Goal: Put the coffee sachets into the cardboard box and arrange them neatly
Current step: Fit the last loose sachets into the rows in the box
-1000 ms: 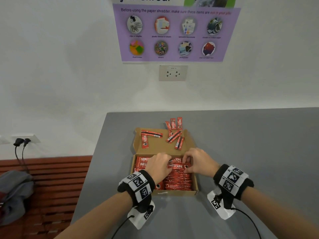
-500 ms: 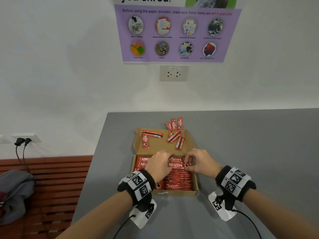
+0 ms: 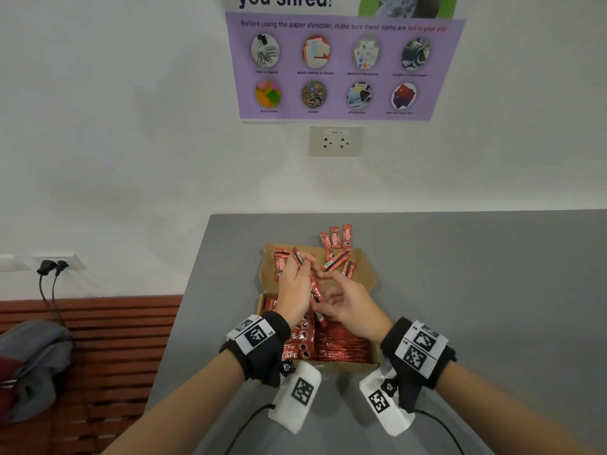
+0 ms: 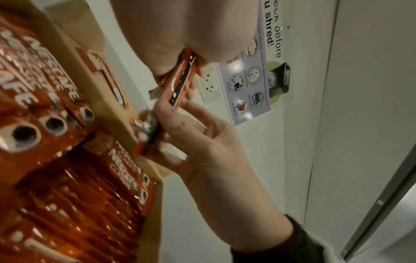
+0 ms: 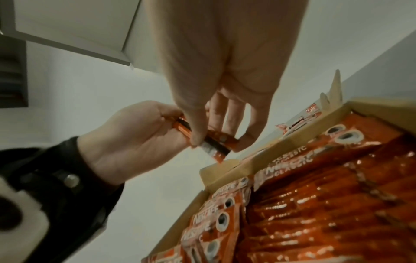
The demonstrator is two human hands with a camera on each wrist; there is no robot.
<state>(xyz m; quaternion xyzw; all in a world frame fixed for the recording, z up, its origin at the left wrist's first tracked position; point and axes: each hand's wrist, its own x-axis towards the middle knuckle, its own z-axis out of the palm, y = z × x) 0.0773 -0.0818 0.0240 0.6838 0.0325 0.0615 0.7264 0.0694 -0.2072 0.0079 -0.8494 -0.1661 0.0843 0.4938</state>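
hands lifted off box (image 3: pixel 374 364) | left (image 3: pixel 295 287), right (image 3: pixel 353 305) pinch sachets (image 3: pixel 313 287)

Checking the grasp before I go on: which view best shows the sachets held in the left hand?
Left wrist: sachets fill mid-frame, gripped by the left hand. Right wrist shows both hands on them; head shows them blurred.

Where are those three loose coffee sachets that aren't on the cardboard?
In the head view, the three loose sachets lie on the grey table, just behind the open lid, toward the wall.
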